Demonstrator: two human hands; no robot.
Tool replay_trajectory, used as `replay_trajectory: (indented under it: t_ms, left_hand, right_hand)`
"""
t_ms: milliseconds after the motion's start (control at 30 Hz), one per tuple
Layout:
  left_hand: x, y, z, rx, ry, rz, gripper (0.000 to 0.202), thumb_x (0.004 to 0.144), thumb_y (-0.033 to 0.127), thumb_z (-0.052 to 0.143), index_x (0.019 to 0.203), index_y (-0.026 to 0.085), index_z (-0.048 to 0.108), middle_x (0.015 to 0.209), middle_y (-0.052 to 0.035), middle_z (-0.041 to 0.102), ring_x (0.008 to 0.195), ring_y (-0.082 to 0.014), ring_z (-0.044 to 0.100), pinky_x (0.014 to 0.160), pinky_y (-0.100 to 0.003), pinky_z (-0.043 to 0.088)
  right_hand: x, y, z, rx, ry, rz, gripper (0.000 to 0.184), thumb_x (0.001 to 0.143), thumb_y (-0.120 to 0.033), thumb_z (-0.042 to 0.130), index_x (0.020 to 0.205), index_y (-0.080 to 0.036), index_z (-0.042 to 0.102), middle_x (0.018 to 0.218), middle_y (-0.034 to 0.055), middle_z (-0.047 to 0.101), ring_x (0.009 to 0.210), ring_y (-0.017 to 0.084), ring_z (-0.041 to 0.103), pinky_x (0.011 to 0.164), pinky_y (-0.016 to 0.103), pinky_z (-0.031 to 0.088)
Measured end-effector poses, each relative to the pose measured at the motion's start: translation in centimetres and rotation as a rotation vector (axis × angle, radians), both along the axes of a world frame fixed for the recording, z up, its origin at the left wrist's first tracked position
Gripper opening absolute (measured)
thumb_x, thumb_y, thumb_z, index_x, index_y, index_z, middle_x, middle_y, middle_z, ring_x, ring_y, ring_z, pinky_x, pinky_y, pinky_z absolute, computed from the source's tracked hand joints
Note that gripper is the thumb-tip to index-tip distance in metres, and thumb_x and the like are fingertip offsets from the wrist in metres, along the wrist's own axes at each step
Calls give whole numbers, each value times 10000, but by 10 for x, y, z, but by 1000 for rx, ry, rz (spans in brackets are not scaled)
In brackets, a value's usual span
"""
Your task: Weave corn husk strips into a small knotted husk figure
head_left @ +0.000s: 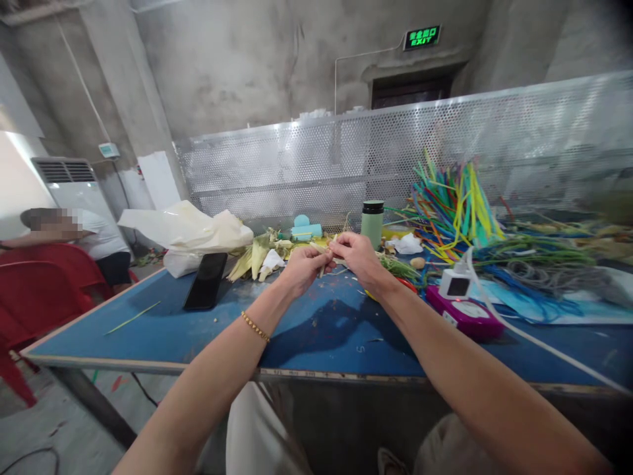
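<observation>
Above the table's middle, my left hand point(302, 267) and my right hand point(360, 254) meet with fingertips nearly touching. Both are closed in a pinch on a thin, pale corn husk strip point(318, 248), mostly covered by the fingers. Left of my hands lies a heap of dry corn husks point(258, 256) with a crumpled white tissue point(271, 259) against it. Behind my right hand stands a green bottle point(372, 224) with a black lid. Part of a red-handled tool point(407, 284) shows beside my right wrist; the forearm hides the rest.
On the blue table point(198, 336) lie a black phone point(206, 282), a white plastic bag point(192, 227) and a thin green strip point(132, 318). To the right are a purple power strip point(462, 316) with a white cable, and bundled coloured pipe cleaners point(459, 211). A person point(99, 237) sits far left.
</observation>
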State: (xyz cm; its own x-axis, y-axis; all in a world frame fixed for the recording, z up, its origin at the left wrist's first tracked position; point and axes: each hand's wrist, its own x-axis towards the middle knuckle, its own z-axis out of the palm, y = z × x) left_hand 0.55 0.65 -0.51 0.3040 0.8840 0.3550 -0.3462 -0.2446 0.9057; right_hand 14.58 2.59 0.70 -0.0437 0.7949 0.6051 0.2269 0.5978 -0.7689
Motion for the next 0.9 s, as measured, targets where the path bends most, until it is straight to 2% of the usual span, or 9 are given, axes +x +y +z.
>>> replay_trajectory:
  t_ms: [267,433,567,733,900]
  left_hand:
    - [0,-1,0,26,-5,-21,242,632,253,807,704,70,667,604,-49,627,566,-93,537,579,-244,366]
    - [-4,2,-1,24,-2,-32,280,652,305,799,743,69,680,665,-55,643,587,-88,528,597,-247,360]
    - [-10,7,-2,4,8,-89,275,660,252,790,830,66,682,763,-66,657,630,-93,547,636,-253,374]
    - [-12,7,-1,-36,-32,-71,218,657,219,784,761,74,659,700,-43,622,589,-78,515,613,-245,362]
    - [-12,3,3,-68,-18,-91,207,638,197,795,723,83,644,645,-34,594,574,-79,500,591,-239,346]
  right_hand:
    - [-3,-4,-1,-128,131,108,255,645,-405,654,608,-182,534,593,-3,560,558,127,484,538,265,379]
    - [1,-6,5,-8,9,-15,256,661,-396,641,578,-178,536,546,-20,505,531,110,417,518,262,327]
    - [6,-5,6,40,-28,-70,264,679,-394,628,564,-180,526,533,-22,492,519,106,394,511,263,313]
    - [7,-9,9,14,-27,-27,283,692,-417,646,583,-176,545,538,-18,519,526,108,422,527,263,336]
    - [13,-13,14,-59,-33,49,331,721,-480,649,692,-152,627,627,4,586,579,117,489,568,262,376]
